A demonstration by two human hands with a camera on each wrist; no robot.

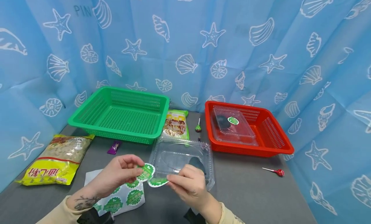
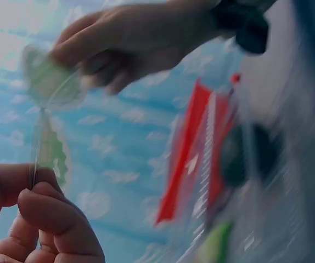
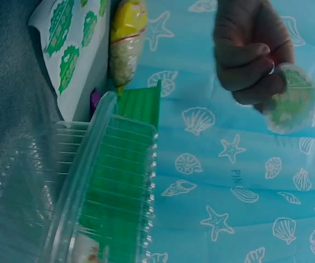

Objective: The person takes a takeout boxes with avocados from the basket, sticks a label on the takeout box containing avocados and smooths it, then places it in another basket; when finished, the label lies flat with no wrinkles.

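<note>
My left hand [image 1: 123, 170] pinches a round green-and-white sticker [image 1: 146, 171] between thumb and finger. Just right of it, my right hand [image 1: 189, 185] pinches a second green-and-white sticker [image 1: 157, 182], seen at a slant. Their edges overlap in the head view; the left wrist view has both stickers close together, blurred. Behind the hands lies a clear plastic clamshell box [image 1: 166, 158] with a dark rounded thing [image 1: 197, 164] inside, partly hidden by the right hand. Under the left forearm is a white sheet [image 1: 139, 201] of similar green stickers.
A green basket [image 1: 121, 138] stands at the back left. The red basket [image 1: 250, 150] at right holds another stickered clear box [image 1: 240, 124]. A yellow bag [image 1: 55, 161], a second food bag [image 1: 175, 124], a purple-wrapped candy [image 1: 114, 147] and lollipops [image 1: 279, 172] lie about.
</note>
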